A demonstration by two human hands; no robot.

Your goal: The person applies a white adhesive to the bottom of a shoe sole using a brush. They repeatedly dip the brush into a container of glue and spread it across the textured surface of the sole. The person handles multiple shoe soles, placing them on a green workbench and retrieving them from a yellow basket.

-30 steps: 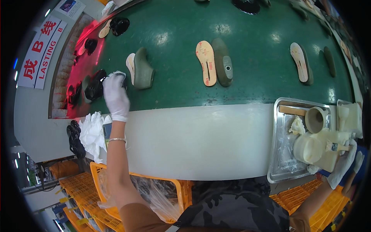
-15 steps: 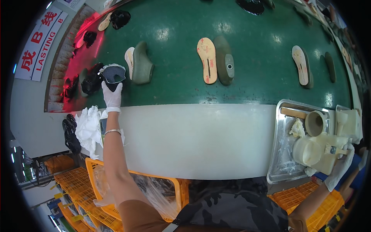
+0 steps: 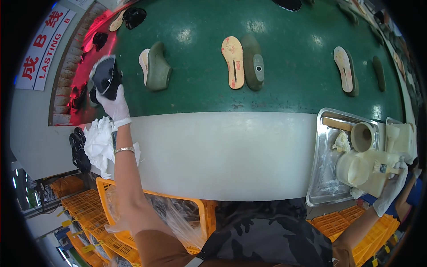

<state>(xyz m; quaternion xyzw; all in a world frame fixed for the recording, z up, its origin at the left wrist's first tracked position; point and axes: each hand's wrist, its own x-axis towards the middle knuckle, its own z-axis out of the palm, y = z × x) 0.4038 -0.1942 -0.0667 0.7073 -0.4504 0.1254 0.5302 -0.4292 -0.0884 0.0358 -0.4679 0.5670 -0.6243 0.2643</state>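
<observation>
The left hand's (image 3: 116, 105) gloved fingers are clamped on the near end of a black shoe upper (image 3: 108, 79), thumb to the right side. The right hand's (image 3: 391, 189) fingers appear closed around the handle of a brush (image 3: 383, 168), well apart from the upper.

The upper is held above the left end of the green belt (image 3: 195, 75), near the red-lit part. Its long axis runs mostly away from the person, leaning slightly left at the far end; its grey inner face, with a pale curved edge, is turned up toward the camera. Which end is the toe cannot be told.

Judging from this, work on this piece looks early: it is in hand, the brush is not on it, and any coating cannot be made out. Farther right, an insole (image 3: 233, 64) and a green shoe form (image 3: 253, 66) lie side by side with no upper on them. The brush is beside a white tub (image 3: 352, 169) on a metal tray (image 3: 315, 155).
</observation>
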